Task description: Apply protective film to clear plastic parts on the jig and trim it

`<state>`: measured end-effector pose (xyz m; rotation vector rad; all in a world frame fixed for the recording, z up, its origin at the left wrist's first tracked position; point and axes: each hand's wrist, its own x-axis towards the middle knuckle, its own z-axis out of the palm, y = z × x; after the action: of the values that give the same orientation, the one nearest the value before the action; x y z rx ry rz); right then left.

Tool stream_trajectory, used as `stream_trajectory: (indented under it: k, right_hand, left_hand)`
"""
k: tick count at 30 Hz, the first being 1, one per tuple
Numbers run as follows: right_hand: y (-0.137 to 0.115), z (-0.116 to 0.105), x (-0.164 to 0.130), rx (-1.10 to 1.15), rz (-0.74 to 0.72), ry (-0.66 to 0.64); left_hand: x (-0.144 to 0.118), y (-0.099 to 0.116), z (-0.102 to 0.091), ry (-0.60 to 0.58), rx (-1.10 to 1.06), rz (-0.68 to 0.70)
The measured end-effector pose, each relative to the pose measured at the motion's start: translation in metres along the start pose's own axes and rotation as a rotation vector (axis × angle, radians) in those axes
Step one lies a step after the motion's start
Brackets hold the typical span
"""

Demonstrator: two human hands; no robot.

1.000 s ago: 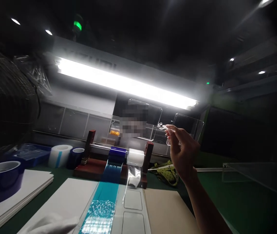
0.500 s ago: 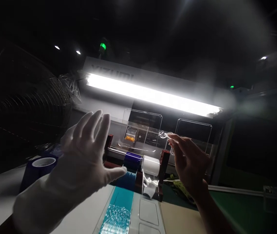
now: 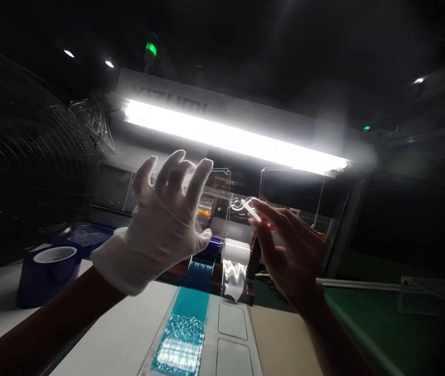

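Note:
My right hand point(image 3: 295, 256), bare, pinches a small clear plastic piece point(image 3: 251, 210) with ring-like curves at its left end. It is held up under a bright tube light. My left hand point(image 3: 165, 216) wears a white glove and is raised just left of the piece, fingers apart and slightly bent, with nothing visible in it. Below the hands, a blue film roll point(image 3: 211, 250) and a whitish clear film roll point(image 3: 238, 251) sit side by side on a holder. The blue roll is partly behind the gloved thumb.
A lit tube light point(image 3: 226, 137) spans the view above the hands. At left stands a dark blue tape roll point(image 3: 46, 279). A teal film strip point(image 3: 194, 303) lies on the white work surface, beside a tan board point(image 3: 279, 339). A green surface point(image 3: 367, 318) is at right.
My left hand has moved right, nearer the clear piece, and its fingers have bent more. My right hand has shifted left and the piece has turned. The view has tilted slightly.

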<state>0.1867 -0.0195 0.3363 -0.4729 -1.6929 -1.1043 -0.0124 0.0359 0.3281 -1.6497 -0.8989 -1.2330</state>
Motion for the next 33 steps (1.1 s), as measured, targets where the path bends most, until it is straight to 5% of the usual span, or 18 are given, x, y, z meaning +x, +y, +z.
stream_trajectory:
  k: [8,15,23,33]
  right_hand:
    - [0.024,-0.039,-0.029,-0.096,0.412,0.277]
    - [0.037,-0.036,-0.037,-0.040,0.576,0.037]
    - [0.029,-0.044,-0.057,-0.074,0.580,-0.008]
    - [-0.015,-0.094,-0.156,-0.076,0.843,-0.277]
  left_hand:
    - [-0.020,-0.029,0.018,0.065,-0.022,-0.010]
    - [-0.027,-0.030,0.025,0.080,-0.063,0.009]
    - [-0.042,-0.017,0.032,0.091,-0.107,0.044]
    - [-0.117,0.026,0.045,-0.173,-0.309,0.162]
